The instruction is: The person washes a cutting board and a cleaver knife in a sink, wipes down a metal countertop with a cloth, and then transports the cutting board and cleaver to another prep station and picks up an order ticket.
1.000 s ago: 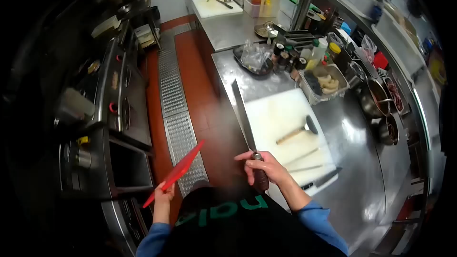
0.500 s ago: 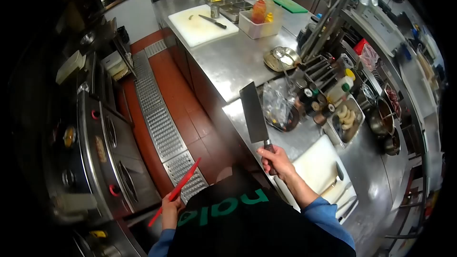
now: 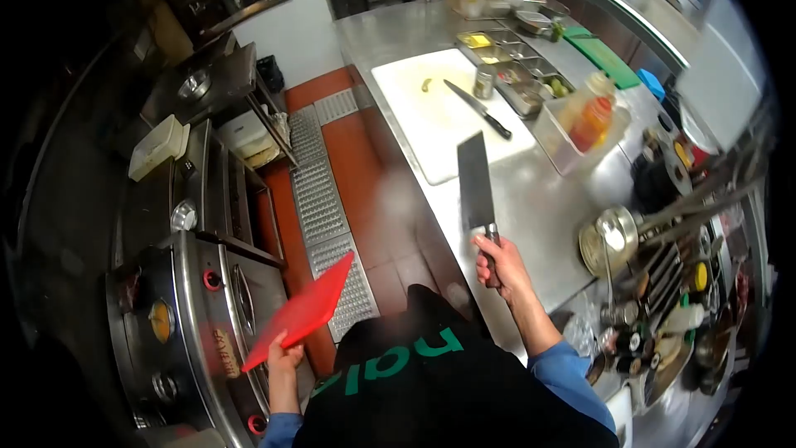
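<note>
My right hand (image 3: 507,270) is closed round the dark handle of a cleaver (image 3: 475,182), its broad blade pointing away from me over the counter's near edge. A red cutting board (image 3: 305,309) is gripped at its lower edge by my left hand (image 3: 284,357), tilted above the floor on the stove side. Ahead of the cleaver lies a white cutting board (image 3: 414,120) on the steel counter. On it rest a black-handled knife (image 3: 479,108), a small metal shaker (image 3: 484,81) and a small greenish scrap (image 3: 427,85).
A clear bin (image 3: 557,137) with sauce bottles stands right of the white board, near metal inserts (image 3: 518,99) of ingredients. Further right are a metal bowl (image 3: 608,241) with a ladle and several bottles. The stove (image 3: 203,315) lines the left; a floor grate (image 3: 322,191) runs between.
My view has moved forward along the counter and turned right-to-left, bringing the white board closer. The red board has turned from edge-on to show its face. Both hands keep their hold.
</note>
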Demonstrator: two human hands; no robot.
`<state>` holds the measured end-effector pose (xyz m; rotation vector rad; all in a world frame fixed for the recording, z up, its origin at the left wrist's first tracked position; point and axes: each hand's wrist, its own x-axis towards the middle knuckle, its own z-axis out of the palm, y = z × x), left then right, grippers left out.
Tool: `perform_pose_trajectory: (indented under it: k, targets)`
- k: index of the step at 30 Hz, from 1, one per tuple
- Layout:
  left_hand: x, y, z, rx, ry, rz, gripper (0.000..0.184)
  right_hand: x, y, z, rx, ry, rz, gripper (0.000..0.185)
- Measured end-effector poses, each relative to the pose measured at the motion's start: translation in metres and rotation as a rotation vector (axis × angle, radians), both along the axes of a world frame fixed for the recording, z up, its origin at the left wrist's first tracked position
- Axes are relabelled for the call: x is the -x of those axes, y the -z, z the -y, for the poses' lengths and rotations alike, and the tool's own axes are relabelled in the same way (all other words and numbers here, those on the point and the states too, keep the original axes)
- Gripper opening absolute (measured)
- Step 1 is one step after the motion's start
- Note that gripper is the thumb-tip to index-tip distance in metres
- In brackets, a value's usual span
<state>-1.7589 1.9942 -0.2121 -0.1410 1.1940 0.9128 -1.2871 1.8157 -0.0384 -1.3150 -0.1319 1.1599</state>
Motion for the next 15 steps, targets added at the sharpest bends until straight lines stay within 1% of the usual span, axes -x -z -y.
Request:
perform_pose_trajectory:
  k: [2,4,5,7,9,12,15]
  targets:
    - [-0.019,-0.039,-0.033,-0.025,0.003,-0.033,0.034,-0.021,-0.011,-0.065,-0.046,-0.083,-0.015,0.027]
    - [-0.053,-0.082,-0.069,-0.167,-0.029,-0.082,0.037,-0.041,-0.027,-0.128,-0.074,-0.166,0.018,0.029]
    - [-0.063,-0.092,-0.092,-0.248,-0.007,-0.092,0.042,-0.050,-0.031,-0.159,-0.081,-0.200,0.039,0.030]
    - [-0.096,-0.121,-0.146,-0.356,0.029,-0.041,0.046,-0.066,-0.043,-0.218,-0.068,-0.236,0.098,0.030]
    - [-0.123,-0.134,-0.212,-0.450,0.097,0.052,0.050,-0.083,-0.040,-0.270,-0.126,-0.194,0.125,0.029]
    - [-0.168,-0.134,-0.328,-0.451,0.204,0.136,0.048,-0.098,-0.042,-0.326,-0.127,-0.088,0.109,0.028]
    - [-0.239,-0.147,-0.437,-0.624,0.430,0.166,0.047,-0.117,-0.037,-0.361,-0.124,0.066,0.086,0.029]
